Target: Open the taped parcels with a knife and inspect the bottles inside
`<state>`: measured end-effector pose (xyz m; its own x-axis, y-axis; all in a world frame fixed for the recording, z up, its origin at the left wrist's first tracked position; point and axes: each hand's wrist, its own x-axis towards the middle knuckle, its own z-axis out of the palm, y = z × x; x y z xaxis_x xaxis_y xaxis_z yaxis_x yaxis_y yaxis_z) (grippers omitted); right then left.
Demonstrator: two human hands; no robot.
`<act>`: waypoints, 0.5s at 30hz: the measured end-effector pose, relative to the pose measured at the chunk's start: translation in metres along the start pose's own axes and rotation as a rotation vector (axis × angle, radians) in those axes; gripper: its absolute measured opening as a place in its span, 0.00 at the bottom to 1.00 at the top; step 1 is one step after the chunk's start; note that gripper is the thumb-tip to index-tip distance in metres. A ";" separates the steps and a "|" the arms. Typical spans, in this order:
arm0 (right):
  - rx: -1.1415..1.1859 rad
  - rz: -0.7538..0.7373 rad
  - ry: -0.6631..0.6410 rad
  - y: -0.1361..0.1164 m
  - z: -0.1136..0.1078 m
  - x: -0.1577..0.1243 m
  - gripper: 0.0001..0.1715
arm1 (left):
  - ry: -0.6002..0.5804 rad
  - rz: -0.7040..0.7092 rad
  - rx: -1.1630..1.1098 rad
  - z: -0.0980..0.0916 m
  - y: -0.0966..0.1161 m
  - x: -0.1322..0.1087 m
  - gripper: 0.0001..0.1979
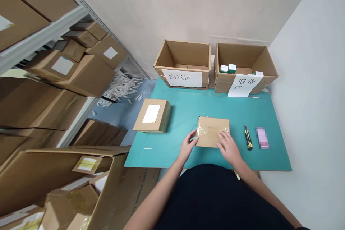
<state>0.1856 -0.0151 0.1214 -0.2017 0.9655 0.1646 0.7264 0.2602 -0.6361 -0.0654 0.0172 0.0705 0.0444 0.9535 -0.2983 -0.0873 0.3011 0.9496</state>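
A small cardboard box (208,129) with shiny clear tape across its top lies on the teal table (188,102) in front of me. My left hand (188,145) grips its lower left corner, thumb by the edge and fingers curled along the side. On the box's right part rests my right hand (228,147), fingers spread over the top and thumb near the front edge. Just to the right lies a yellow and black utility knife (248,138). Beyond it is a pink, pixelated flat item (262,138), its kind not clear.
Another taped box (164,116) with a white label stands at the table's left edge. Two open cartons with paper signs, left (188,55) and right (239,55), line the back; small white-green boxes (232,68) sit in the right one. Shelves (81,122) and a large parcel-filled carton (107,194) flank the left.
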 end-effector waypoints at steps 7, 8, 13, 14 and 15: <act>-0.091 0.249 0.033 0.026 -0.025 -0.012 0.26 | 0.036 0.017 -0.018 -0.012 -0.012 0.011 0.31; -0.088 0.298 0.059 0.036 -0.032 -0.017 0.27 | 0.042 0.009 -0.017 -0.014 -0.015 0.013 0.31; 0.005 0.510 0.231 0.098 -0.056 -0.039 0.35 | 0.037 -0.071 -0.011 -0.019 -0.033 0.018 0.34; 0.044 0.538 0.255 0.110 -0.058 -0.041 0.36 | 0.024 -0.097 -0.015 -0.018 -0.037 0.018 0.34; 0.086 0.564 0.267 0.121 -0.058 -0.042 0.37 | 0.006 -0.126 -0.020 -0.016 -0.042 0.018 0.35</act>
<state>0.3200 -0.0242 0.0817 0.3754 0.9260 -0.0385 0.6154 -0.2801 -0.7368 -0.0764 0.0224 0.0236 0.0503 0.9082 -0.4155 -0.1016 0.4185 0.9025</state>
